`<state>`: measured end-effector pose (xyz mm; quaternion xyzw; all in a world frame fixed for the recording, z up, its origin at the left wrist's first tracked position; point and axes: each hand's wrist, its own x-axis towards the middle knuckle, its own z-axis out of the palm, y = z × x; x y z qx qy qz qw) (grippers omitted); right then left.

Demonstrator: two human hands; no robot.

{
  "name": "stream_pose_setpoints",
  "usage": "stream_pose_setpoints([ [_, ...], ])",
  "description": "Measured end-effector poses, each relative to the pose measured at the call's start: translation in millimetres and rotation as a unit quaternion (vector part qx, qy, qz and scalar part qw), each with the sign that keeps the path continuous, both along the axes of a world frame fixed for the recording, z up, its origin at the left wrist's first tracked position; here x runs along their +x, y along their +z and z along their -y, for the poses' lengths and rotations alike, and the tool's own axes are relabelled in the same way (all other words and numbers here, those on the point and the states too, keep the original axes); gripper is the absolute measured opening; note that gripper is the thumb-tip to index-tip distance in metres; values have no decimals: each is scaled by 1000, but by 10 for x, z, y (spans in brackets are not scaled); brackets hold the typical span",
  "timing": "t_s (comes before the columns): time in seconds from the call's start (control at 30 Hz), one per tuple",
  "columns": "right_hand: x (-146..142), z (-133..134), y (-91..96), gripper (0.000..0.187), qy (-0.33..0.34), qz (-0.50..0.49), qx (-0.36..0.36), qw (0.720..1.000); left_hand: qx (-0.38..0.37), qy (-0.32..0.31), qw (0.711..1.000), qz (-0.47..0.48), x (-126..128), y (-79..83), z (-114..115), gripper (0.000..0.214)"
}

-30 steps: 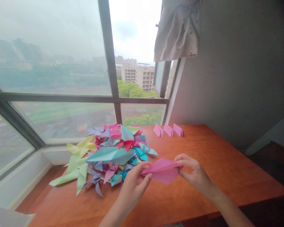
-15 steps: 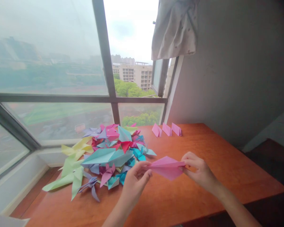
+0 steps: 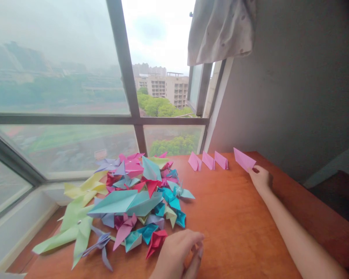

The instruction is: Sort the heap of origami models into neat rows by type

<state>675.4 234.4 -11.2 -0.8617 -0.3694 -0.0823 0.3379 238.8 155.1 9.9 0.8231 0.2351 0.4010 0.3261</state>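
My right hand (image 3: 261, 179) reaches to the far right of the table, closed on one end of a pink folded paper piece (image 3: 243, 158). That piece is tilted and stands right of a row of three similar pink folded pieces (image 3: 208, 160) at the back. My left hand (image 3: 182, 252) is at the front of the table with its fingers loosely curled and apart, nothing visible in them. Close beside it on the left lies a red folded paper piece (image 3: 157, 242), at the edge of a pile of colourful origami.
The pile holds a large light-blue folded paper (image 3: 125, 203), a pale green pinwheel (image 3: 78, 223), a yellow pinwheel (image 3: 87, 189) and a purple paper crane (image 3: 100, 244). A window (image 3: 135, 121) borders the brown table (image 3: 235, 232), with a curtain (image 3: 218, 35) above and a grey wall (image 3: 293, 97) at right.
My left hand has let go of the pink paper and dropped toward the front. My right hand has carried it away to the back right, beside the row. The view has shifted slightly.
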Motion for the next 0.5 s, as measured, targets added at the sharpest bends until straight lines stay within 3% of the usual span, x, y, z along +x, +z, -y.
stream_pose_setpoints([
  [0.2, 117, -444, -170, 31, -18, 0, -86, 996, 89, 23, 993, -72, -37, -183, -33, 29],
  [0.37, 134, -602, -238, 30, -24, 1, -149, 989, 165, 32, 984, -61, -21, -179, -51, 25],
  [0.5, 130, -621, -232, 33, -26, 5, -169, 985, 177, 33, 982, -62, -18, -118, -52, 24],
])
